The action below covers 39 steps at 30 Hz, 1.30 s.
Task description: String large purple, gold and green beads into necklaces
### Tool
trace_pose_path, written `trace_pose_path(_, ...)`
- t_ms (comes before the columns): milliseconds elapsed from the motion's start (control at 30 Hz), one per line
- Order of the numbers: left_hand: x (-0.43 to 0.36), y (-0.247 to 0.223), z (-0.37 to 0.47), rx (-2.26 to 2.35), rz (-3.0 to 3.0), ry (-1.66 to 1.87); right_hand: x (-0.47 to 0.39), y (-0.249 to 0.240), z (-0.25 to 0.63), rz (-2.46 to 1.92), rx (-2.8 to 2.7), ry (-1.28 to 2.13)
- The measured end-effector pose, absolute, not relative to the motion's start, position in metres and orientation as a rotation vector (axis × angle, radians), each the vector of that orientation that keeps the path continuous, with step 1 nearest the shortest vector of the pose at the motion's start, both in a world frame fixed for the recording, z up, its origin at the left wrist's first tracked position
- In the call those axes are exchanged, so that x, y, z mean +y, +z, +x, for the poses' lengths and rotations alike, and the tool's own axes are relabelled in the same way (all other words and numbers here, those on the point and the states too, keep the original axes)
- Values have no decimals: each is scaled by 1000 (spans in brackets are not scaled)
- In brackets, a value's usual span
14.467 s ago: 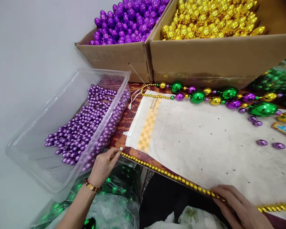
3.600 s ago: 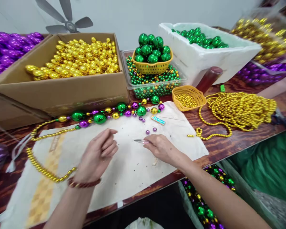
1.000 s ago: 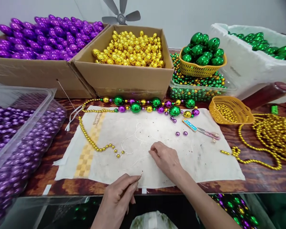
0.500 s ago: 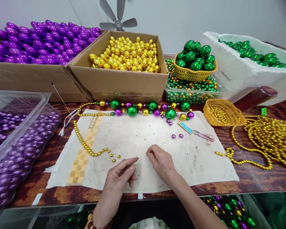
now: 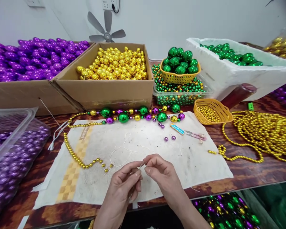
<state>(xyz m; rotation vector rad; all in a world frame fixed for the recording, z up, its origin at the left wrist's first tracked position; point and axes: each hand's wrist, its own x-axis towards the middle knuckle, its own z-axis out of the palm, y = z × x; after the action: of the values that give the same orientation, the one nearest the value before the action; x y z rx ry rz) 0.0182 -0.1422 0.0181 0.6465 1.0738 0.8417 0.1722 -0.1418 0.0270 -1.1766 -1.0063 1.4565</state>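
Observation:
My left hand and my right hand meet fingertip to fingertip above the front of a white cloth, pinching the end of a thin white thread; a fine needle seems to sit between them. The thread loops over the cloth to a strand of small gold beads. That strand joins a row of big green, purple and gold beads along the cloth's far edge.
Cardboard boxes of purple beads and gold beads stand behind. A clear tray of purple beads lies left. Small scissors, a yellow basket, gold bead strands and green beads lie right.
My left hand rose from the table's front edge and came up to my right hand; both now pinch the thread together. The view tilted up a little.

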Motion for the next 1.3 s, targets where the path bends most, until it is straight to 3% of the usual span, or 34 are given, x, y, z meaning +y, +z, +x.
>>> trace_pose_path(1300,-146,14,17,1143,1083,908,-144,27,166,-1114,-866,1516)
